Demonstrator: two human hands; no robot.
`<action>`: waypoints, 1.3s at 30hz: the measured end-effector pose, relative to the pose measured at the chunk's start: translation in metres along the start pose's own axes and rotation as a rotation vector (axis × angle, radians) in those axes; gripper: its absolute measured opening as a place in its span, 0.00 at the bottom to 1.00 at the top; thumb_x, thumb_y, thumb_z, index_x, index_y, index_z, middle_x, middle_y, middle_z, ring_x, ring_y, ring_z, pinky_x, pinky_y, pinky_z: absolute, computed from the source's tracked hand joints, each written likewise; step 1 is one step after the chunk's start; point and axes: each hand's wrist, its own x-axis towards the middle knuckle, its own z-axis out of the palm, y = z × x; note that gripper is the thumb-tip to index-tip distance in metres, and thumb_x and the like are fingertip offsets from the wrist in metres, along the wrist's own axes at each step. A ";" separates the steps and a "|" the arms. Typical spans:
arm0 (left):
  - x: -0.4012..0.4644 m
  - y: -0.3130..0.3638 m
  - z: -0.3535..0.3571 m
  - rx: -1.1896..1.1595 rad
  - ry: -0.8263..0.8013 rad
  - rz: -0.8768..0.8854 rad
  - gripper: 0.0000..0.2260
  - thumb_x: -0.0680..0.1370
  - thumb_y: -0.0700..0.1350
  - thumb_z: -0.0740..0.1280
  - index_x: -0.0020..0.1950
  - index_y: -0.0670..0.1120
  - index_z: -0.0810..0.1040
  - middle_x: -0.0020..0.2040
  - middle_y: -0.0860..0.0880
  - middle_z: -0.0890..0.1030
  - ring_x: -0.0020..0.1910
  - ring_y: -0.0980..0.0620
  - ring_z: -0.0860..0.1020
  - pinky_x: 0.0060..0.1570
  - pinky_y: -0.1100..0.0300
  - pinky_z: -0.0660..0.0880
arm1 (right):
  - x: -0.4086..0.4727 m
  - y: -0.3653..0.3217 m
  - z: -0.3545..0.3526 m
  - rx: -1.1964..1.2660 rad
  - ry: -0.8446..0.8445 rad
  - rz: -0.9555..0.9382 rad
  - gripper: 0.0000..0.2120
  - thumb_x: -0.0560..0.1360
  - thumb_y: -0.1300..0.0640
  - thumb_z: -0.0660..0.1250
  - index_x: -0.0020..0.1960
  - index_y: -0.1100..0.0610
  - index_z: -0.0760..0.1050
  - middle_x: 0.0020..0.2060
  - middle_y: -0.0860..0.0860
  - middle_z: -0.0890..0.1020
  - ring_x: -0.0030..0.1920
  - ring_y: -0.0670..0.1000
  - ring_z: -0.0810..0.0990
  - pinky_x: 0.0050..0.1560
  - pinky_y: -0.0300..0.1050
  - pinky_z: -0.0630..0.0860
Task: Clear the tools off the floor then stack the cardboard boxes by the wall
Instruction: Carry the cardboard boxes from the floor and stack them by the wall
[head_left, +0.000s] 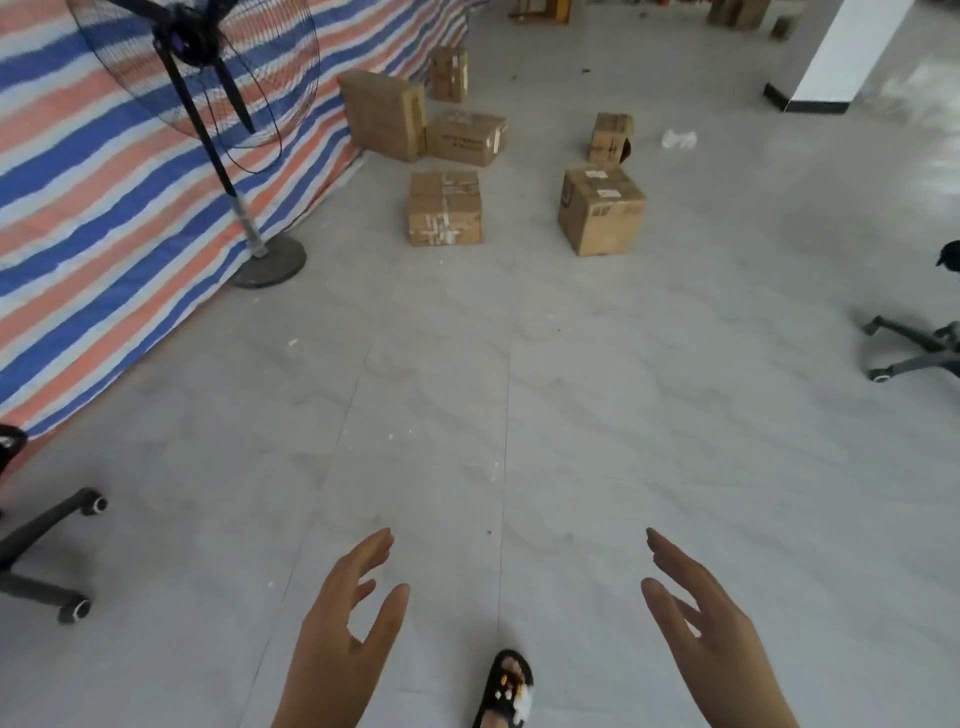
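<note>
Several brown cardboard boxes lie scattered on the grey tiled floor far ahead. The nearest two are a taped box (444, 208) and a larger box (601, 210). Behind them stand a tall box (383, 114) against the striped tarp, a flat box (466, 137) beside it, a small one (450, 74) further back and another (610, 137) on the right. My left hand (340, 634) and my right hand (704, 618) reach forward low in the view, fingers straight and spread, holding nothing. No tools are visible on the floor.
A striped blue, orange and white tarp (104, 218) lines the left side. A black standing fan (208, 78) with a round base (270, 267) stands before it. Office chair bases sit at lower left (47, 561) and right (914, 353). A white pillar (841, 57) rises at the back right. My sandalled foot (506, 691) is below.
</note>
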 end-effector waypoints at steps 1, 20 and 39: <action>0.024 0.004 0.011 -0.005 -0.004 0.009 0.19 0.68 0.63 0.62 0.57 0.77 0.67 0.59 0.68 0.74 0.58 0.68 0.74 0.54 0.76 0.70 | 0.025 -0.001 -0.007 -0.003 0.003 -0.005 0.22 0.67 0.44 0.62 0.53 0.19 0.64 0.57 0.26 0.71 0.57 0.27 0.71 0.53 0.33 0.70; 0.491 0.060 0.234 -0.037 -0.134 0.093 0.21 0.73 0.53 0.66 0.57 0.77 0.67 0.59 0.70 0.74 0.58 0.68 0.74 0.53 0.76 0.70 | 0.490 0.003 -0.106 0.032 0.266 0.059 0.31 0.74 0.60 0.67 0.50 0.20 0.68 0.53 0.30 0.77 0.51 0.24 0.72 0.47 0.22 0.70; 0.931 0.144 0.511 -0.011 -0.167 0.120 0.18 0.72 0.59 0.66 0.56 0.79 0.66 0.57 0.71 0.74 0.57 0.68 0.75 0.52 0.77 0.70 | 0.979 0.040 -0.266 0.085 0.361 0.131 0.31 0.73 0.62 0.68 0.45 0.22 0.72 0.49 0.33 0.80 0.47 0.26 0.75 0.42 0.19 0.69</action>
